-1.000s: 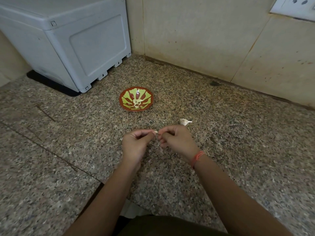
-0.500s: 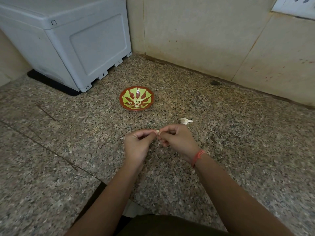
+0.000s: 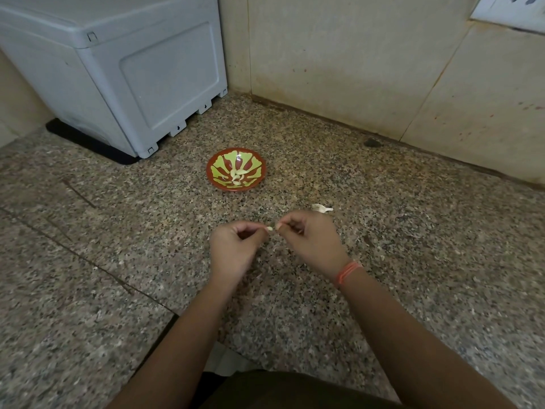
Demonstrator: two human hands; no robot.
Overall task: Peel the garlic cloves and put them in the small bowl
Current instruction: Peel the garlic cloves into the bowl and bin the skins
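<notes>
Between left hand (image 3: 236, 246) and right hand (image 3: 312, 240) the clove (image 3: 269, 228) shows only as a pale tip; its skin cannot be judged. Both hands, curled tight, pinch it from either side, near the bowl (image 3: 210, 170).

a: what's in the upper left of the frame?
b: a grey plastic box (image 3: 118, 69), on a speckled stone counter (image 3: 413, 231).
a: and behind?
b: a beige tiled wall (image 3: 339, 54), with a white socket plate (image 3: 513, 7) upper right.

Soft, dim indoor light, faint shadows. Wide-angle distortion bends the edges. Slight glare glints on the small bowl (image 3: 218, 172).
</notes>
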